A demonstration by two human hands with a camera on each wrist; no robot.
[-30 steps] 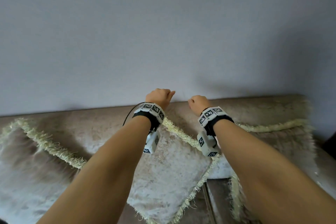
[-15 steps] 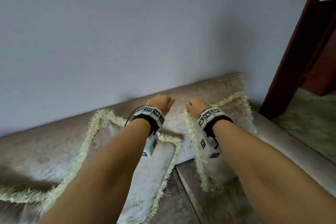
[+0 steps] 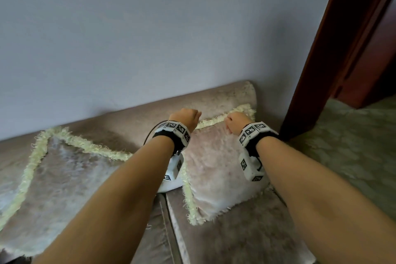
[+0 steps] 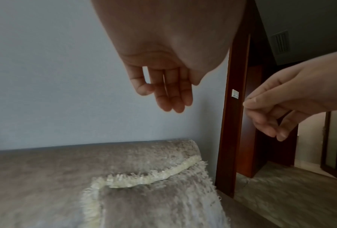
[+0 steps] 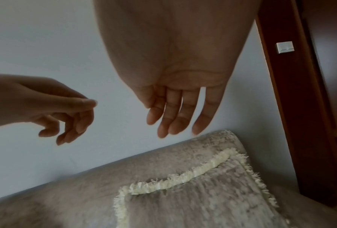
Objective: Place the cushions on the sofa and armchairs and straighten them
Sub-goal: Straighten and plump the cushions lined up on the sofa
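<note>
The head camera looks steeply down from above, over both forearms. Each wrist camera sits close under its palm, facing forward along the fingers toward the wall (image 4: 66, 77). All three share the right cushion (image 3: 216, 167) and door frame (image 5: 300, 108).

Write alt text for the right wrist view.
The right hand hangs open, fingers loose, above a beige cushion with a cream fringe, touching nothing. The left hand, loosely curled and empty, enters from the left edge. The cushion leans on the sofa back beside a dark wooden door frame.
</note>
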